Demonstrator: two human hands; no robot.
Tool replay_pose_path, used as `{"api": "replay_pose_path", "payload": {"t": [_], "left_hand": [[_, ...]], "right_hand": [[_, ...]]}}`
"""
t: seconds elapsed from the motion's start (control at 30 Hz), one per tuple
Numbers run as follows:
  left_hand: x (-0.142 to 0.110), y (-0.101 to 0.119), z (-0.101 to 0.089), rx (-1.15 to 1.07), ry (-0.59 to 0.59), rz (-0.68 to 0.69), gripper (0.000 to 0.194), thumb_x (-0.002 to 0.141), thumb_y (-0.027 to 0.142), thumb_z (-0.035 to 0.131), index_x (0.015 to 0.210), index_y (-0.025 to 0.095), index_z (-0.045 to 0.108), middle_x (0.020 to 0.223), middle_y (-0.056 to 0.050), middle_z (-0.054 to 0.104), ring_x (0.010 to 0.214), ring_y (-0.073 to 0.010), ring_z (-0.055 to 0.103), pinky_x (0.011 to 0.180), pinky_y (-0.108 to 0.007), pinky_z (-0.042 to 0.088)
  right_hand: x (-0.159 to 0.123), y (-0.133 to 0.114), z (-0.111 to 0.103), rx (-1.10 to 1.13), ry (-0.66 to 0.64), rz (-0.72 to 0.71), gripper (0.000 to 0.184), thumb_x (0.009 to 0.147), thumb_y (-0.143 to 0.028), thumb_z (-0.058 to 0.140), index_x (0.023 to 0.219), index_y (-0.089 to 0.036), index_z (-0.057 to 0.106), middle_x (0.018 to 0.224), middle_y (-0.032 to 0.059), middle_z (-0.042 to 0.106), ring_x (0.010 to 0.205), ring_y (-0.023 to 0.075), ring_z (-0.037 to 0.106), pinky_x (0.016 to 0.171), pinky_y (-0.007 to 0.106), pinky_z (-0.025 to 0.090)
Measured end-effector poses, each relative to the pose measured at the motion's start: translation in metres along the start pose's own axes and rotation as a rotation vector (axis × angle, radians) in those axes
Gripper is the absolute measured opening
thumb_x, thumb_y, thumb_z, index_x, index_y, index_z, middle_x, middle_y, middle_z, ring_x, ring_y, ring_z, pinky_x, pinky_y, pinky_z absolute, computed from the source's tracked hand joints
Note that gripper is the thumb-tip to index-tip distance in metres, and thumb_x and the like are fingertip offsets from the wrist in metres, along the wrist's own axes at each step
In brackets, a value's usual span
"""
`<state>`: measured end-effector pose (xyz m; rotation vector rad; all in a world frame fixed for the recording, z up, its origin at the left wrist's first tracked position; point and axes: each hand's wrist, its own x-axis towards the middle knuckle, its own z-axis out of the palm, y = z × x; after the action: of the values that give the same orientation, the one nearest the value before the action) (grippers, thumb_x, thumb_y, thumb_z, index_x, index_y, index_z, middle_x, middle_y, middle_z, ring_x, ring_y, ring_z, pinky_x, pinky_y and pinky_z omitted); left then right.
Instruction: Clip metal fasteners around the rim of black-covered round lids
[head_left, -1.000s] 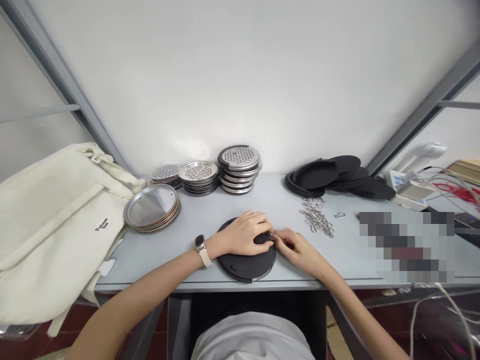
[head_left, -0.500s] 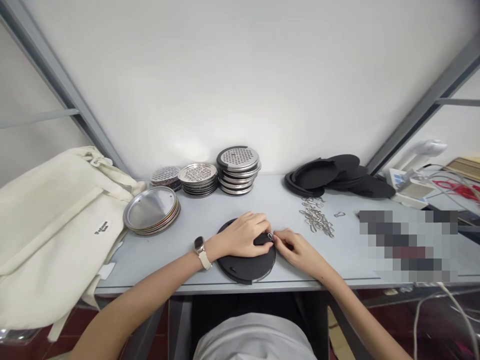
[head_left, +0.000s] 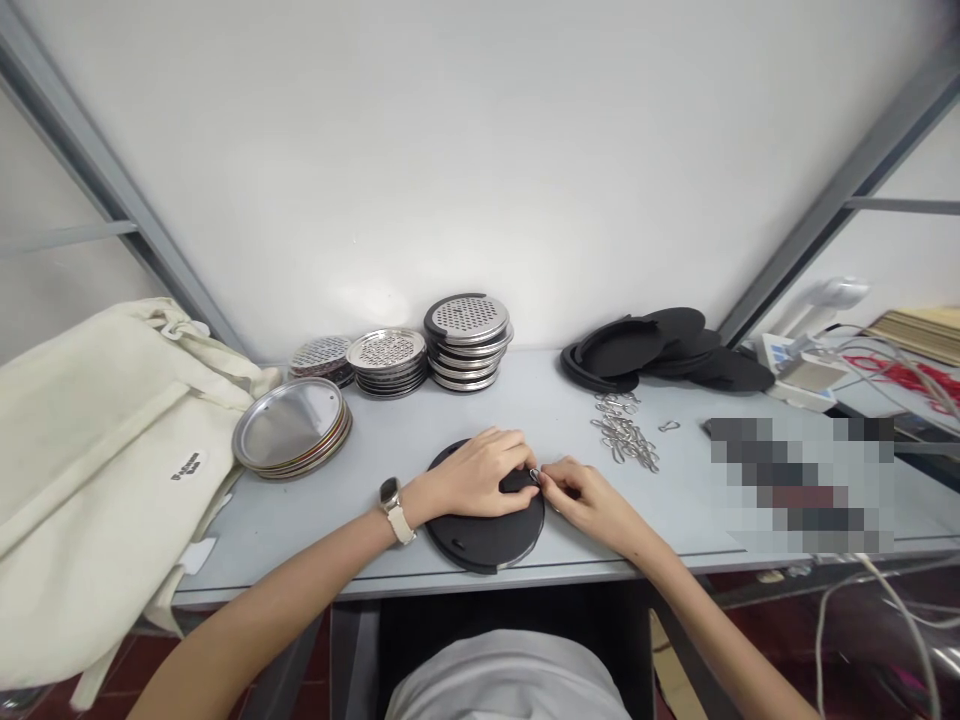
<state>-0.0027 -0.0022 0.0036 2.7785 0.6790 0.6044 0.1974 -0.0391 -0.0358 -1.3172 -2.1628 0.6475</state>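
Note:
A round black disc [head_left: 487,530] lies flat near the front edge of the grey table [head_left: 390,440]. My left hand [head_left: 480,472] rests on top of the disc with its fingers curled, pressing it down. My right hand [head_left: 585,498] sits at the disc's right rim, fingers pinched on a small metal ring [head_left: 535,474] where both hands meet. A white watch is on my left wrist [head_left: 395,508].
Loose metal rings [head_left: 624,436] lie right of the hands. Stacks of perforated metal discs [head_left: 466,335] and plain metal plates [head_left: 291,428] stand behind and left. Black discs [head_left: 660,345] are piled back right. A cream cloth bag [head_left: 97,450] hangs over the left edge.
Both hands stay on the black disc in the same grip. The view has shifted slightly, so everything sits a little further left.

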Motion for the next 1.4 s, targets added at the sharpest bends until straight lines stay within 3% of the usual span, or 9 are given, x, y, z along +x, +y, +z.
{"api": "replay_pose_path", "payload": {"t": [0.53,1.4], "left_hand": [[0.0007,-0.0001,-0.0011,0.011,-0.022,0.019,0.017,0.085,0.029,0.056,0.097,0.017,0.054,0.092,-0.005,0.057,0.088,-0.0182,0.054,0.086,-0.030,0.041],[0.0007,0.0013,-0.0029,0.008,-0.034,0.030,0.017,0.084,0.026,0.055,0.099,0.017,0.054,0.095,-0.006,0.057,0.089,-0.0186,0.054,0.086,-0.031,0.042]], "right_hand": [[-0.0005,-0.0057,-0.0030,-0.033,-0.011,-0.036,0.031,0.094,-0.024,0.035,0.065,-0.019,0.045,0.061,-0.0012,0.051,0.062,0.0146,0.049,0.067,0.028,0.039],[-0.0004,-0.0027,-0.0031,-0.006,-0.020,-0.027,0.031,0.092,-0.026,0.038,0.062,-0.019,0.044,0.060,-0.0025,0.046,0.060,0.0131,0.046,0.061,0.027,0.038]]}}
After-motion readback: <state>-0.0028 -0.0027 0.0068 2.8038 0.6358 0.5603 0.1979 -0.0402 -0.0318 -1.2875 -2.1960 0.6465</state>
